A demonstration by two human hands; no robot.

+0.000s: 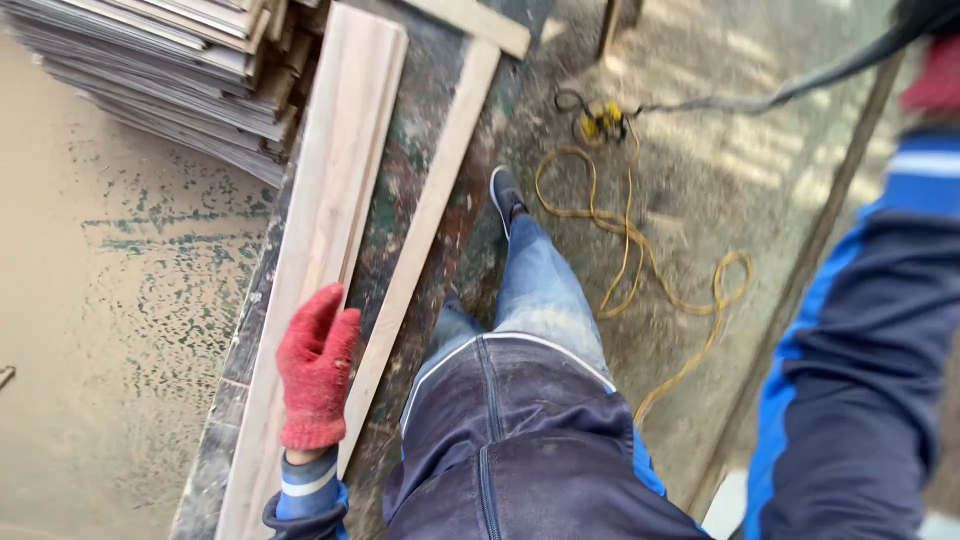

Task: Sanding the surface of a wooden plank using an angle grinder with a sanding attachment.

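Observation:
My left hand [315,365], in a red knit glove, rests flat with fingers together on the near part of a wide pale wooden board [335,170] that lies along the edge of a worn, paint-flecked bench [405,150]. A narrower pale strip [430,215] lies just right of the hand. My right hand [935,75], also red-gloved, is raised at the top right corner, blurred, and seems closed around a dark hose or handle [800,85]. My blue sleeve [860,340] fills the right side.
A stack of thin boards [170,70] sits at the top left on a dusty tabletop [110,300]. A yellow cord [640,250] coils on the sawdust-covered floor. My legs in jeans and a dark shoe [507,195] stand beside the bench.

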